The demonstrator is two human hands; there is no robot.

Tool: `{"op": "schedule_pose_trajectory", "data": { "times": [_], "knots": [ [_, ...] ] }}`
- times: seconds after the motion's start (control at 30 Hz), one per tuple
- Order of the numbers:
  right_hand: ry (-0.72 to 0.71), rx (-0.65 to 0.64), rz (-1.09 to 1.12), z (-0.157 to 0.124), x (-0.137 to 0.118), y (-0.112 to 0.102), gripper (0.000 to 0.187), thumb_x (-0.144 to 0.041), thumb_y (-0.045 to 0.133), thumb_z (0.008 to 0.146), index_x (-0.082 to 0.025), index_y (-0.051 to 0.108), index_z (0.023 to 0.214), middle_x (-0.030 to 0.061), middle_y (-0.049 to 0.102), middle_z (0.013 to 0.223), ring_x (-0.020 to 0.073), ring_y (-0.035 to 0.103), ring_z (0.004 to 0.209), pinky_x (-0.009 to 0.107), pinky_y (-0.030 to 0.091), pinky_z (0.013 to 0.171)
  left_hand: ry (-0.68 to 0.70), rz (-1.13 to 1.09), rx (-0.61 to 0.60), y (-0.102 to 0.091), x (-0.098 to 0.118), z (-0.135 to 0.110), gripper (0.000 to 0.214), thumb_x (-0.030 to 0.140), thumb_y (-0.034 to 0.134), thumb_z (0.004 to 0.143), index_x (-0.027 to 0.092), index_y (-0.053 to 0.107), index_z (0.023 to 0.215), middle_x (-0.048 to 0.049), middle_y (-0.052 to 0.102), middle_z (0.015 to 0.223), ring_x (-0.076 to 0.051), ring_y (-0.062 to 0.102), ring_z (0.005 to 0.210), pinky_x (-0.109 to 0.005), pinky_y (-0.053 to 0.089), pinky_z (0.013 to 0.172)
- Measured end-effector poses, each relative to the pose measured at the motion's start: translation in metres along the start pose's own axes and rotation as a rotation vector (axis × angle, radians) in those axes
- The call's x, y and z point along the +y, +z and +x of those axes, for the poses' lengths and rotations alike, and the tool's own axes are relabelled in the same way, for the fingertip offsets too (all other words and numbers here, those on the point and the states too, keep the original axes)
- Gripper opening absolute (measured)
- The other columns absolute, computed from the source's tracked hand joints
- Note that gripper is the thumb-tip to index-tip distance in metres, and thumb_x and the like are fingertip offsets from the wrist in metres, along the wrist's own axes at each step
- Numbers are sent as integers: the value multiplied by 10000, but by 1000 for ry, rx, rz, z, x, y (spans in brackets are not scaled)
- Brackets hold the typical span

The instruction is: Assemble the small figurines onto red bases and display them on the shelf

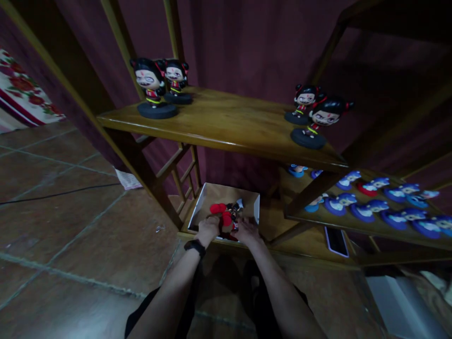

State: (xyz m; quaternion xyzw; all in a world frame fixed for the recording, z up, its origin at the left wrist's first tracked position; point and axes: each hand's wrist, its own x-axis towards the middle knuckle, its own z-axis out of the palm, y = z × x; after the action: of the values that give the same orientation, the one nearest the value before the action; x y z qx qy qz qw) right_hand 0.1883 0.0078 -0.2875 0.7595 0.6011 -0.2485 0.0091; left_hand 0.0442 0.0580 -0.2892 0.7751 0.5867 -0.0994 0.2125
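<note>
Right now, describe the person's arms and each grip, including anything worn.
Left grip and right grip wear no gloves. A dark band, perhaps a watch, circles the left wrist; the right wrist shows none. No sleeves cover the visible forearms.

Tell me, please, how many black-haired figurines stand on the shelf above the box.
4: left front figurine and left rear figurine at one end of the shelf; right front figurine and right rear figurine at the other. Both rear ones are partly covered; none seems wholly hidden.
</note>
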Motion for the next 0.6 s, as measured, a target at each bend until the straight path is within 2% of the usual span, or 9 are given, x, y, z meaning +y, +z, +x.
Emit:
{"op": "schedule_pose_trajectory", "data": {
  "times": [0.1, 0.17, 0.23, 0.3, 0.37, 0.47, 0.5, 0.53, 0.6],
  "knots": [
    [39, -7, 32, 5, 1, 9, 682, -415, 609, 690, -179, 369, 1284, 173, 349, 1382, 298, 495, 1152, 371, 403, 879, 18, -39, 11, -6, -2, 6, 318, 191, 600, 670, 170, 611, 987, -101, 630, 1050, -241, 568, 1010, -313, 429, 828],
    [30, 34, 71, 9, 3, 12, 705, -371, 605, 697, -146, 333, 1307, 195, 334, 1389, 287, 486, 1163, 350, 401, 884, 21, -167, 51, -11, -6, 11, 273, 241, 576, 710, 185, 620, 973, -81, 639, 1017, -219, 572, 990, -294, 429, 823],
    [14, 69, 129, 14, 6, 13, 642, -314, 585, 712, -141, 357, 1287, 189, 416, 1334, 267, 511, 1135, 333, 402, 873, 15, -305, 75, -16, -11, 17, 217, 247, 553, 736, 181, 640, 923, -75, 650, 952, -206, 580, 953, -283, 433, 810],
    [5, 75, 225, 21, 11, 12, 522, -272, 561, 721, -177, 430, 1217, 133, 557, 1189, 234, 566, 1048, 312, 418, 830, -11, -430, 40, -18, -15, 20, 170, 228, 530, 757, 167, 651, 860, -65, 654, 846, -184, 602, 856, -262, 454, 752],
    [0, 88, 351, 28, 16, 10, 425, -252, 551, 720, -222, 482, 1139, 58, 638, 1016, 199, 605, 936, 291, 434, 773, -70, -665, -32, -19, -18, 21, 171, 227, 505, 786, 152, 641, 859, -48, 639, 757, -149, 607, 723, -245, 477, 674],
    [-30, 163, 520, 36, 22, 6, 377, -254, 552, 718, -257, 502, 1091, -10, 646, 889, 163, 607, 818, 277, 448, 721, -137, -1163, -125, -20, -18, 18, 197, 233, 510, 807, 142, 592, 962, -40, 625, 755, -113, 591, 624, -256, 503, 633],
    [-46, 180, 549, 37, 23, 5, 372, -255, 549, 719, -258, 506, 1089, -17, 641, 872, 156, 602, 799, 277, 450, 716, -133, -1253, -136, -21, -18, 17, 209, 228, 511, 811, 140, 575, 989, -44, 626, 771, -109, 592, 619, -261, 508, 635],
    [-59, 188, 555, 37, 24, 3, 371, -257, 549, 719, -256, 511, 1088, -18, 635, 866, 153, 596, 794, 277, 450, 719, -127, -1283, -132, -21, -18, 17, 210, 219, 502, 817, 137, 566, 1000, -49, 629, 783, -106, 595, 618, -262, 511, 634],
    [-63, 195, 503, 36, 26, 1, 373, -254, 557, 713, -243, 529, 1084, 0, 622, 897, 158, 584, 839, 281, 442, 758, -113, -1139, -82, -21, -18, 18, 195, 213, 460, 841, 132, 574, 977, -54, 638, 774, -104, 599, 613, -243, 505, 617]
  ]
}}
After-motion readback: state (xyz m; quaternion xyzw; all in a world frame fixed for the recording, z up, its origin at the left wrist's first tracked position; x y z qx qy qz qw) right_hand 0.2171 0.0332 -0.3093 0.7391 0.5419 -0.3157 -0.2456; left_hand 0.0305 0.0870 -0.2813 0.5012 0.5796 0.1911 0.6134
